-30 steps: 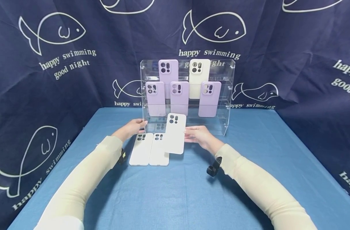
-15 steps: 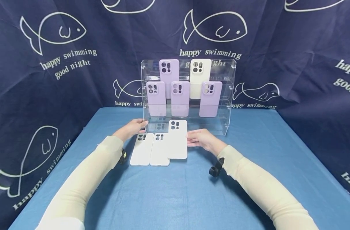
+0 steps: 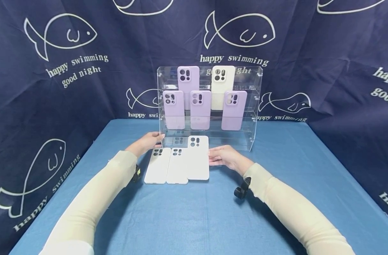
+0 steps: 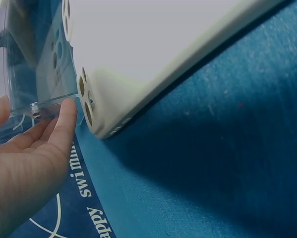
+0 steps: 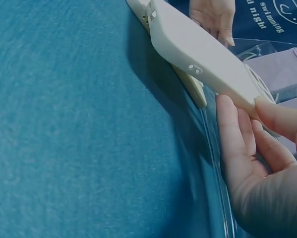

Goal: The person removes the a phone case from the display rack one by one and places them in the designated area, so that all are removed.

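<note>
A white phone case [image 3: 198,163] is pinched at its right edge by my right hand [image 3: 224,156], thumb on one face and fingers beneath. In the right wrist view this phone case [image 5: 203,47] is tilted above the cloth. Two more white phone cases, a left one [image 3: 157,168] and a middle one [image 3: 177,170], lie side by side, leaning near the front of a clear acrylic display stand [image 3: 233,140]. My left hand [image 3: 149,141] grips the stand's lower left side; in the left wrist view the fingers [image 4: 66,121] reach under its edge.
Three purple phone cases stand on the stand's middle tier, one in its centre [image 3: 200,109]. Above them are another purple case [image 3: 188,83] and a white case [image 3: 222,85]. Blue cloth [image 3: 194,219] covers the table; a dark fish-print curtain [image 3: 149,42] hangs behind.
My right hand has lowered the white phone case and brought it slightly right, beside the middle one, straightening its tilt. The left hand stays at the stand.
</note>
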The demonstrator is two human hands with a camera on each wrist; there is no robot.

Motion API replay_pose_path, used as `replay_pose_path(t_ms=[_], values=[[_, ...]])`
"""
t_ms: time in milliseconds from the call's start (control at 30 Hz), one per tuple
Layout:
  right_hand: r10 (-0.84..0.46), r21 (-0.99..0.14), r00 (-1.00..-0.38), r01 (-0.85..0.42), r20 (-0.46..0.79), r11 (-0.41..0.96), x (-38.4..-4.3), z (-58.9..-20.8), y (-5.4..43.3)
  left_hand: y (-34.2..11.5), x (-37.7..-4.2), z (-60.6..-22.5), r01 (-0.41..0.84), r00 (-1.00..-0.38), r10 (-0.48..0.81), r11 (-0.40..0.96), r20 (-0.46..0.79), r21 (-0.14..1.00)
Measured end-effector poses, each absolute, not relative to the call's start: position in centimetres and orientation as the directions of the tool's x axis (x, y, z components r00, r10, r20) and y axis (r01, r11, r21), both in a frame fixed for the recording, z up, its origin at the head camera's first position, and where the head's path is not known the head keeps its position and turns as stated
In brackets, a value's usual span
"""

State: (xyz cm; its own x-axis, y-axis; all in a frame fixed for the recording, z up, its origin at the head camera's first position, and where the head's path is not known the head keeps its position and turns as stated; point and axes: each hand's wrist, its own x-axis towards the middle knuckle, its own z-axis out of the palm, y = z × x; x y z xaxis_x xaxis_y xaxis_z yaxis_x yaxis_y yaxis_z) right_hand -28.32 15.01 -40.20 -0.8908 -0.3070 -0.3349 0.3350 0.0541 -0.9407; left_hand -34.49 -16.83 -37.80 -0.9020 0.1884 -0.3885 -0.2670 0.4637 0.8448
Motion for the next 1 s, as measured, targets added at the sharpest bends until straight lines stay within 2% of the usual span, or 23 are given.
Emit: replay_pose_path(t_ms=[733,1000], values=[[-0.288,-0.913,-0.867,0.395,-0.407,0.1,-28.1,-41.0,14.8,-17.0,-34.7,-38.2,-0.267,-0.904,0.208,0.41,-0.374,0.872],[-0.263,-0.916,-0.878,0.386,-0.401,0.111,-28.1,-41.4,14.6,-17.1,-34.6,-38.2,-0.256,-0.904,0.215,0.417,-0.368,0.872]])
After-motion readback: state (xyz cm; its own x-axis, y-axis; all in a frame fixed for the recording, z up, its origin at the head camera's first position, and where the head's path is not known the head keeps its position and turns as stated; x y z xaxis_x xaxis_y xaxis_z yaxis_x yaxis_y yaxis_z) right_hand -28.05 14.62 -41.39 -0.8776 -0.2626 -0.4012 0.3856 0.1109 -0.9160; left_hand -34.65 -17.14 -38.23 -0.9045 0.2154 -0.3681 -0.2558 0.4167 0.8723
